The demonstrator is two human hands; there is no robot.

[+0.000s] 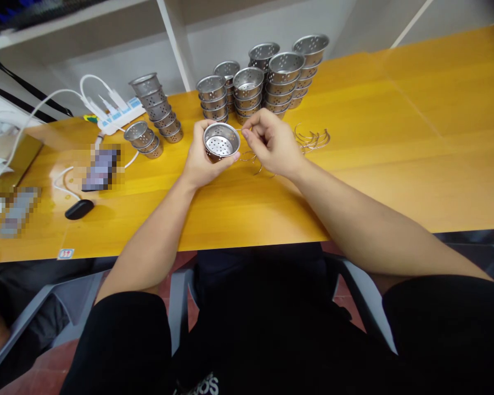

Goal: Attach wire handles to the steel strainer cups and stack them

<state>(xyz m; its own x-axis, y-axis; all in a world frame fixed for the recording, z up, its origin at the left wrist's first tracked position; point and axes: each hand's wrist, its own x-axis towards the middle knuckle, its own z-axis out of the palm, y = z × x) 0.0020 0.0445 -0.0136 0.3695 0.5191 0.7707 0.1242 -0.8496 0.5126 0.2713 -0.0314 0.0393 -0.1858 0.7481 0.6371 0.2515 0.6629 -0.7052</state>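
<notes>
My left hand (198, 159) is wrapped round a perforated metal cup (221, 144), holding it tilted so its holed bottom shows. Just right of the cup's rim, my right hand (271, 142) pinches a thin wire (239, 130) that reaches toward the rim; whether it touches the cup I cannot tell. Several curved wire pieces (313, 140) lie on the table beside and partly behind my right hand. Stacks of similar perforated cups (286, 77) stand behind both hands.
On the left are a leaning stack of perforated cups (156, 107), a shorter stack (142, 137), a white power strip (121, 116) with cables, a phone (101, 170) and a black oval device (79, 209). The yellow table (395, 181) has its front edge near my body.
</notes>
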